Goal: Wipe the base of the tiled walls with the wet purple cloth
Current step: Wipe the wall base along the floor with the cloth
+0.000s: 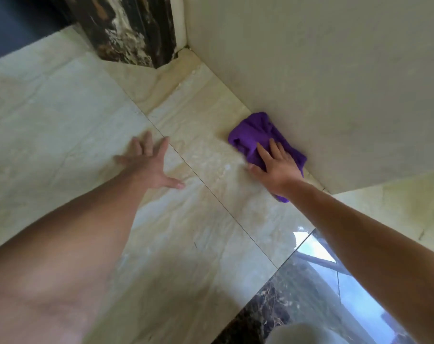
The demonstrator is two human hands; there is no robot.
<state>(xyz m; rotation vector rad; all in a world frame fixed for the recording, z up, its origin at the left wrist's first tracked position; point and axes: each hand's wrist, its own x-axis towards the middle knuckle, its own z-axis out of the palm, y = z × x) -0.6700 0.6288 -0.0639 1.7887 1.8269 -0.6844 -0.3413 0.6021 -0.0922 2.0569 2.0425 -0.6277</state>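
The right hand reaches from the lower right of the frame, arm nearly straight, palm down on the purple cloth. Its fingers are spread and lie flat on the fabric, pressing rather than pinching it; the thumb tip touches the floor tile just left of the cloth. The left hand comes up from the lower left, palm flat on the cream marble floor, fingers splayed wide and holding nothing.

The left hand is motion-blurred, and the left forearm fills the lower left corner out of focus. The right palm and wrist cover the cloth's near half, so only a small purple scrap shows below the wrist.

The cloth sits bunched at the centre right of the frame, in the joint where the floor meets the pale tiled wall, its far edge touching the wall's base. Most of the visible fabric lies beyond the fingertips. A dark marble post stands at the upper left, well apart from it.
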